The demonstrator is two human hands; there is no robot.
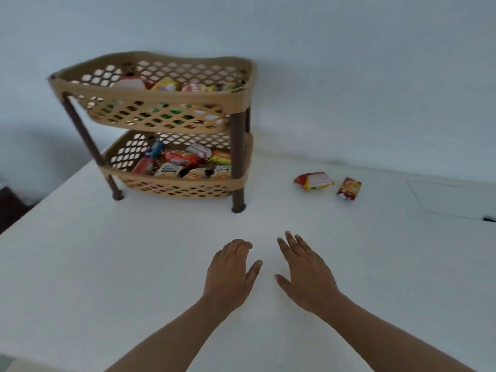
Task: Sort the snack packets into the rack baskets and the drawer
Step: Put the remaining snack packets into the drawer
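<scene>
A tan two-tier rack with brown legs stands on the white table (107, 264) at the back left. Its upper basket (150, 100) and lower basket (174, 185) each hold several snack packets. Two packets lie loose on the table to the rack's right: a red-yellow-white packet (314, 180) and a small red-yellow packet (349, 188). My left hand (230, 272) and my right hand (306, 269) rest palm down side by side on the table in front of the rack, both holding nothing. No drawer is clearly visible.
A pale wall rises behind the table. At the far right a flat rectangular panel (451, 198) is set into the table surface. The table's left edge drops off to a dark floor area (10, 208).
</scene>
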